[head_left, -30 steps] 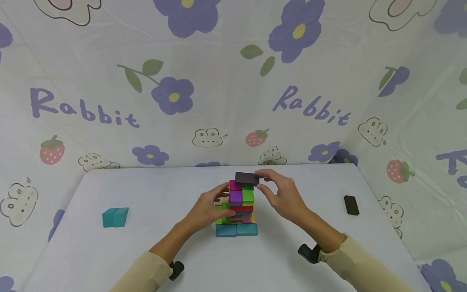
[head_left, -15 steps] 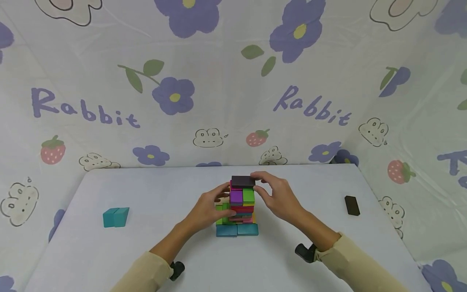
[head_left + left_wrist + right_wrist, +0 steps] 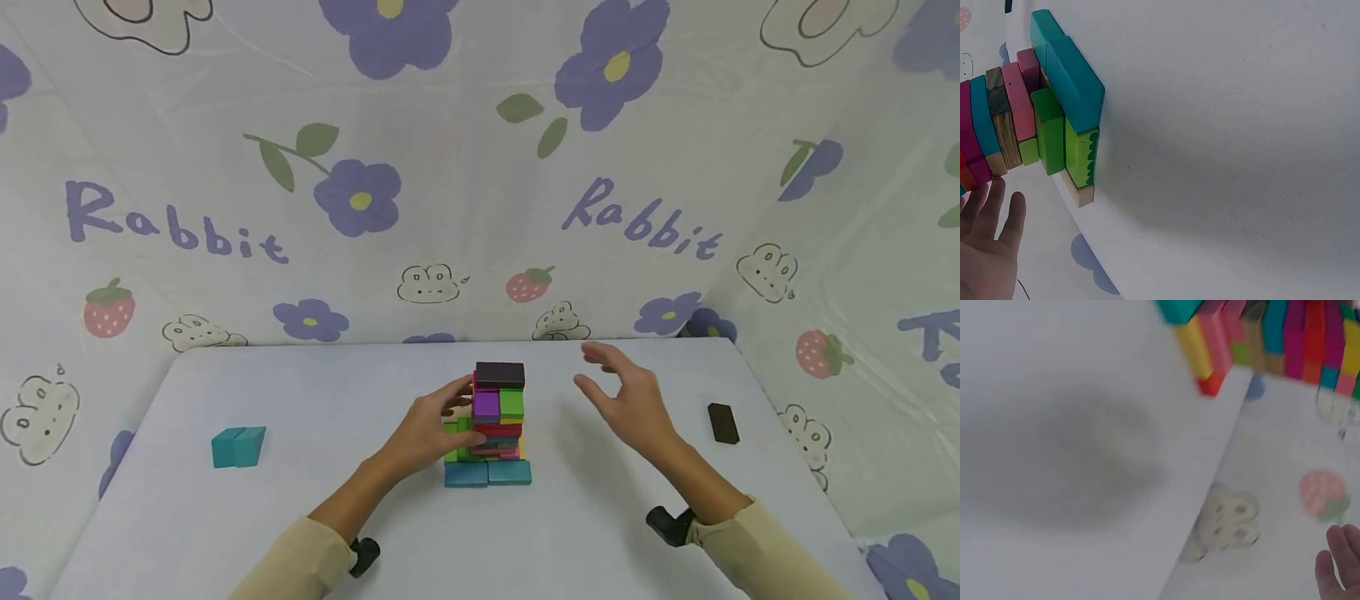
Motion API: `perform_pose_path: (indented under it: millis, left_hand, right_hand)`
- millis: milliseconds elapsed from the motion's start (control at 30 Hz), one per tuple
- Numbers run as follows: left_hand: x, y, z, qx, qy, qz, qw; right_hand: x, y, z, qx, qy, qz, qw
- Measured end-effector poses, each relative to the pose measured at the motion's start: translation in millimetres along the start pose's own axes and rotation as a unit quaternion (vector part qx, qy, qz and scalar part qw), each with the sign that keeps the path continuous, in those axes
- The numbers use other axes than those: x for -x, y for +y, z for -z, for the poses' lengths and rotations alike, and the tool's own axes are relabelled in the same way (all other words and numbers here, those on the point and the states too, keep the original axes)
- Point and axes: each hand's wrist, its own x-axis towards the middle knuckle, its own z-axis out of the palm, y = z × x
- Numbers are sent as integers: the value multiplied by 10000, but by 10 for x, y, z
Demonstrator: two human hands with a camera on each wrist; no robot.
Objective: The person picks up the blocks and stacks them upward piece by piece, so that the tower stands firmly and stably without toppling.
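Observation:
A tower of coloured blocks (image 3: 498, 430) stands mid-table, with a dark block (image 3: 500, 375) lying flat across its top. My left hand (image 3: 426, 427) is at the tower's left side, thumb towards the front and fingers reaching behind. In the left wrist view, the fingers (image 3: 1012, 219) look fairly straight beside the stacked layers. Right of the tower, my right hand (image 3: 628, 398) hovers apart from it, holding nothing, thumb and fingers spread. Two teal blocks (image 3: 509, 473) lie at the tower's front base, and green blocks (image 3: 1048, 131) sit in its lower layers.
Two more teal blocks (image 3: 236, 447) stand side by side on the left of the white table (image 3: 337, 525). Another dark block (image 3: 723, 423) lies near the right edge. A patterned cloth (image 3: 465, 167) hangs behind the table.
The dark block was lowered and straightened onto the tower's top. My right hand has let it go and moved away to the right. The left hand has stayed in place.

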Motion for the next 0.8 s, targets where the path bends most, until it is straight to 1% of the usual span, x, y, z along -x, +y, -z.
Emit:
perform_pose_path:
  millis: [67,167,233,333,433,533,667,800]
  left_hand:
    - [0,-4,-3,-5,0,5,10000]
    - [-2,-9,-6,-12,13,-5,10000]
    - [-4,-9,-7,-5,19,-17,10000]
    - [-4,-6,-7,-5,26,-29,10000]
    - [-4,-5,-6,-12,41,-59,10000]
    - [-5,-7,-7,-22,46,-65,10000]
    - [-5,-6,-10,-6,20,-26,10000]
    - [-1,-6,-8,2,15,-15,10000]
  right_hand:
    - [77,208,82,161,169,-200,9995]
    - [218,518,216,445,266,-608,9968]
    - [321,708,305,639,269,-927,9933]
    - [469,959,432,946,287,-1423,9849]
    - [601,1165,531,1219,283,-1996,9719]
    - [708,1321,594,1343,313,-2601,9557]
    - [815,1438,631,1436,247,-3281,9333]
    - [878,1507,625,1561,74,-3763,9132]
